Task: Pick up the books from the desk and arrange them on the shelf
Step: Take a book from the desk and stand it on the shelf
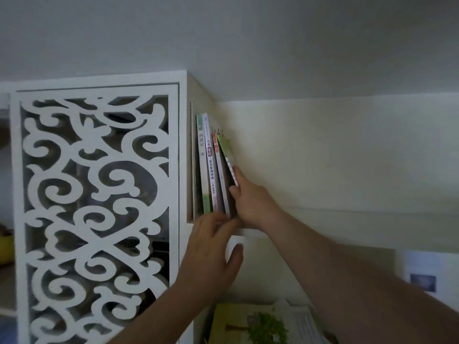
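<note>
Several thin books stand in the top shelf compartment (190,155) beside the wall. From left: a green-spined book (201,155), a white and pink one (211,170), a red-topped one (218,167), and a green book (227,150) that leans rightward. My right hand (250,197) grips the leaning green book's lower edge, thumb on its left side and fingers on its right. My left hand (213,254) is lower, its fingers touching the bottoms of the books at the shelf board (236,240), its thumb under the board's edge.
A white cabinet panel (96,194) with carved scroll cut-outs fills the left. A cream wall (335,157) runs on the right. Below, more books with a green tree cover (263,324) lie stacked. A small picture (422,281) hangs at the lower right.
</note>
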A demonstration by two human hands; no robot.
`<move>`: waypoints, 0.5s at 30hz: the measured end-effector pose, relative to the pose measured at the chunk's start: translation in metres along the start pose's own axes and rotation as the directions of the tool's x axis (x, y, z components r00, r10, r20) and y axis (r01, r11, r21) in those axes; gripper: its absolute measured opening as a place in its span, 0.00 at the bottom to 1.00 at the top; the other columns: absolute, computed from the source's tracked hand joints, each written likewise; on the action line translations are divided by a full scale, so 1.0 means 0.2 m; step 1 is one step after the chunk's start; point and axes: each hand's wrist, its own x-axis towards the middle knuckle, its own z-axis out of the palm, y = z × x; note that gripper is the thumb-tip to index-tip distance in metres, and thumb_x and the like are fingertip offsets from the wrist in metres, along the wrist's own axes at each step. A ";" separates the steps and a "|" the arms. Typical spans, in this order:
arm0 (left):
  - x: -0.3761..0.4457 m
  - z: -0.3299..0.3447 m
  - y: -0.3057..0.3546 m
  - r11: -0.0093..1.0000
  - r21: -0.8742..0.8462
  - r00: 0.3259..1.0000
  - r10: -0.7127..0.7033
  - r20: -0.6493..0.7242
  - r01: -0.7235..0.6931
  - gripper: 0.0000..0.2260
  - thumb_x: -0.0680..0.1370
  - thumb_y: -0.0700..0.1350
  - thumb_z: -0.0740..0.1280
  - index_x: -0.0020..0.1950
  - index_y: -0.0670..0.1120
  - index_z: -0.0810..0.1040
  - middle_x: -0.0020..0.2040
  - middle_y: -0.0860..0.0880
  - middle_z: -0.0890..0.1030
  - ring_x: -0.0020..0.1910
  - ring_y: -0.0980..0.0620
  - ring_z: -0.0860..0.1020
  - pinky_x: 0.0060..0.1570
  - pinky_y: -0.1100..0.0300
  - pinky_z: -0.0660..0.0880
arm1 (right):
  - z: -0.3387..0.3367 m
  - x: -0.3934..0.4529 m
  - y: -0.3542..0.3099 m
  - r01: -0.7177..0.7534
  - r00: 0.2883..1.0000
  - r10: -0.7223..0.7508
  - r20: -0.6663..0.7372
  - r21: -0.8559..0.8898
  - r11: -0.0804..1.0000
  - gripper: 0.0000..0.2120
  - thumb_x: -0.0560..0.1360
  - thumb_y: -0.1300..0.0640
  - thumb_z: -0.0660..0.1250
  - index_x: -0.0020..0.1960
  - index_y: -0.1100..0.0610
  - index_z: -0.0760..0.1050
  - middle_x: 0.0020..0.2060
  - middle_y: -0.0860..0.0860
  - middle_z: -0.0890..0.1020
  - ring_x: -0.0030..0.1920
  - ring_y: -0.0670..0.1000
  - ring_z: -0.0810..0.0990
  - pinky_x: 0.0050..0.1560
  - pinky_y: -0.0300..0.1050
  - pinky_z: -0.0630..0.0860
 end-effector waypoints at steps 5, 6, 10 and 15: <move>-0.31 0.05 -0.04 0.963 0.003 0.961 0.267 0.065 -0.268 0.12 0.75 0.50 0.73 0.58 0.57 0.78 0.58 0.53 0.76 0.59 0.56 0.73 0.57 0.59 0.73 | 0.02 0.04 0.01 0.003 0.999 0.001 0.039 -0.102 0.995 0.29 0.88 0.44 0.48 0.86 0.49 0.46 0.70 0.63 0.77 0.65 0.64 0.78 0.64 0.53 0.74; -0.35 0.10 -0.06 0.946 0.002 0.936 0.320 0.149 -0.324 0.11 0.76 0.51 0.72 0.57 0.60 0.78 0.58 0.56 0.77 0.57 0.58 0.76 0.56 0.62 0.75 | 0.02 0.04 0.02 -0.012 0.999 0.017 0.044 -0.097 0.995 0.28 0.88 0.43 0.48 0.85 0.49 0.48 0.70 0.63 0.78 0.64 0.64 0.79 0.63 0.53 0.75; -0.45 0.31 -0.11 0.988 -0.019 0.787 0.131 0.603 -0.150 0.26 0.79 0.66 0.63 0.76 0.66 0.64 0.78 0.59 0.65 0.78 0.56 0.66 0.77 0.55 0.67 | 0.01 -0.01 -0.01 0.019 1.000 -0.022 -0.012 -0.184 0.983 0.27 0.85 0.43 0.56 0.81 0.52 0.58 0.70 0.59 0.75 0.62 0.63 0.78 0.57 0.52 0.74; -0.56 0.41 -0.16 0.997 0.067 0.390 -0.071 0.918 0.024 0.46 0.74 0.80 0.54 0.86 0.58 0.48 0.85 0.50 0.55 0.83 0.46 0.57 0.79 0.51 0.60 | 0.04 -0.52 0.15 0.543 0.753 -0.606 -0.256 -0.279 0.792 0.19 0.78 0.65 0.65 0.69 0.61 0.78 0.62 0.57 0.80 0.60 0.57 0.79 0.61 0.49 0.78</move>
